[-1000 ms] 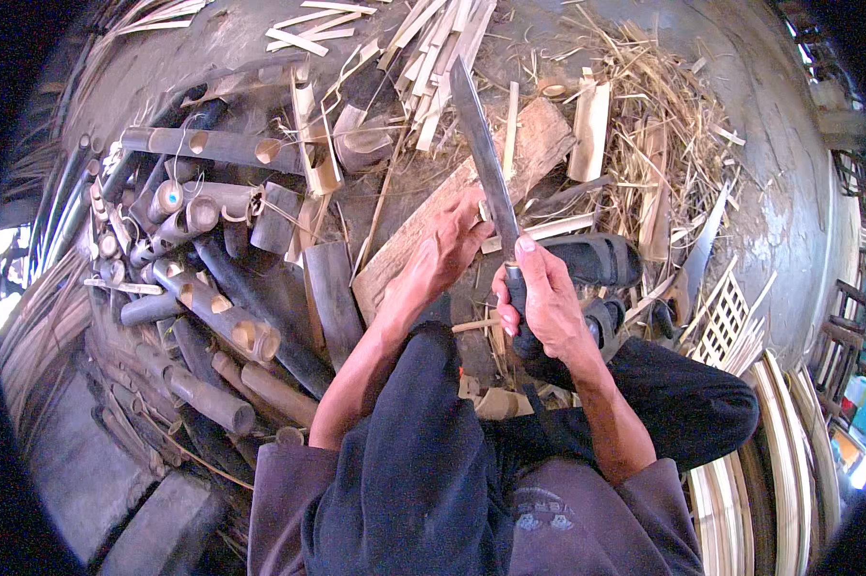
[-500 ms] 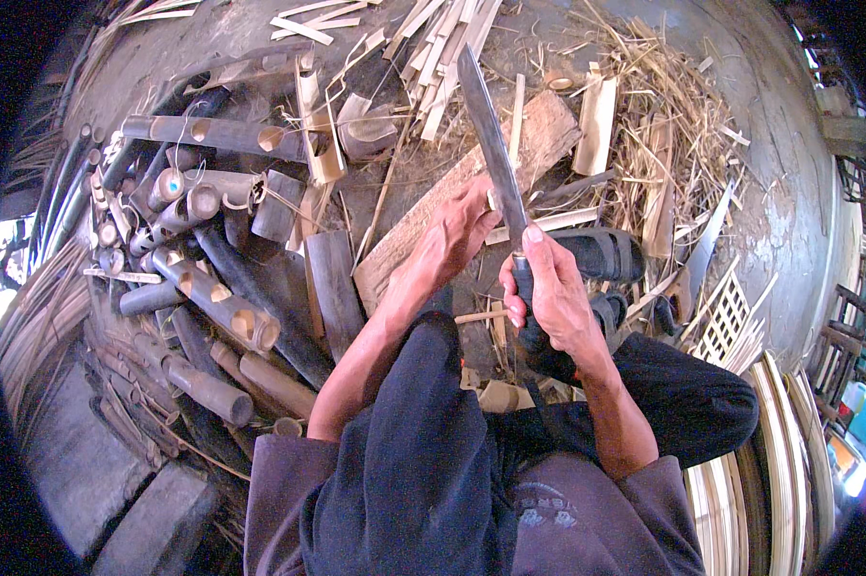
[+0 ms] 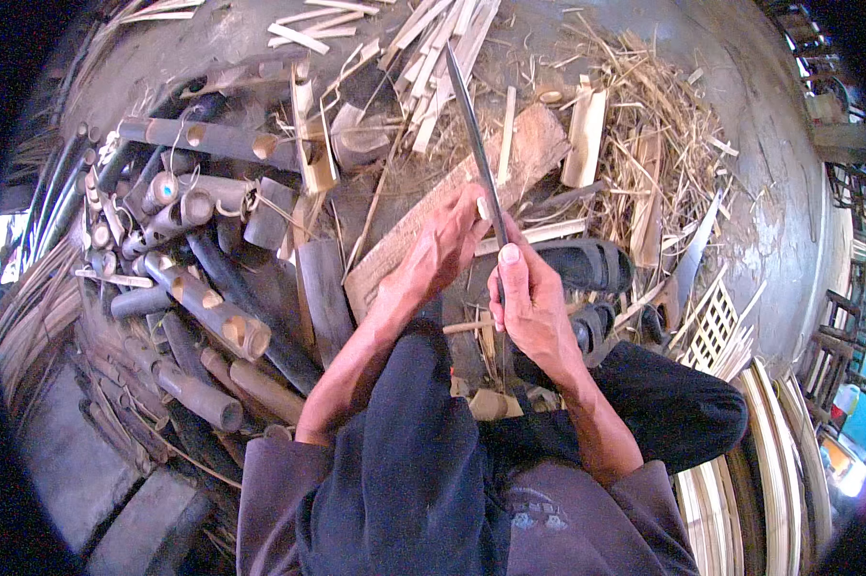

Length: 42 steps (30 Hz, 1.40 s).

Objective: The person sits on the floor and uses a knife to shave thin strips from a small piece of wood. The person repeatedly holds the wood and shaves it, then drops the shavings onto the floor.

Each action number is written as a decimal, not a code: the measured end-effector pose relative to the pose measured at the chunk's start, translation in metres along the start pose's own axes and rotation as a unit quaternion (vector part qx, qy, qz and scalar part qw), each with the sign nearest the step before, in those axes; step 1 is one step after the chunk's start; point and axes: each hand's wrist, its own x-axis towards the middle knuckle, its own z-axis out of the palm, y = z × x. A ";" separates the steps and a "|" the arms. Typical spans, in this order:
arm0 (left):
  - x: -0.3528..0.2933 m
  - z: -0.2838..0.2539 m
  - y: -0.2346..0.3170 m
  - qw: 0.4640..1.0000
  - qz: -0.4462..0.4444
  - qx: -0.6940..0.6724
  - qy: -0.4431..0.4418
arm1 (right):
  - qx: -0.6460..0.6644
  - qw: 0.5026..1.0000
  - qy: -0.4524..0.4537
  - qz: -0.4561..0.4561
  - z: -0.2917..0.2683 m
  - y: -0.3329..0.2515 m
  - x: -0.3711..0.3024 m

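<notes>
My right hand (image 3: 529,302) is wrapped round the handle of a long machete, thumb laid along the base of its blade (image 3: 475,130). The blade points away from me, leaning a little left, and shows as a narrow edge. Just left of it, my left hand (image 3: 440,248) is closed with the fingertips together against the blade's side. A small pale bit (image 3: 482,207) shows at those fingertips, too small to name. Beneath and beyond the hands lies a thick wooden plank (image 3: 404,230), slanting from near left to far right.
Dark bamboo tubes (image 3: 207,302) are heaped on the left. Pale split strips (image 3: 443,77) lie far ahead, straw-like shavings (image 3: 678,144) at far right. A handsaw (image 3: 697,245), a woven lattice piece (image 3: 709,322) and long bamboo slats (image 3: 769,461) are on the right. Sandals (image 3: 582,264) are below the plank.
The machete has rolled, its broad face now turned mostly edge-on. My right hand has shifted slightly left, nearer my left hand. The whole view has drifted a little.
</notes>
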 end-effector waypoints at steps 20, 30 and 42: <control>-0.032 -0.003 0.033 0.962 -0.222 0.013 0.156 | -0.137 0.987 0.025 -0.078 0.009 0.036 0.009; -0.047 -0.001 0.011 0.939 -0.277 0.165 0.121 | -0.055 0.969 -0.040 0.238 -0.015 0.146 0.028; -0.063 -0.026 -0.001 0.964 -0.223 0.087 0.111 | -0.057 0.991 0.005 0.118 -0.026 0.181 0.039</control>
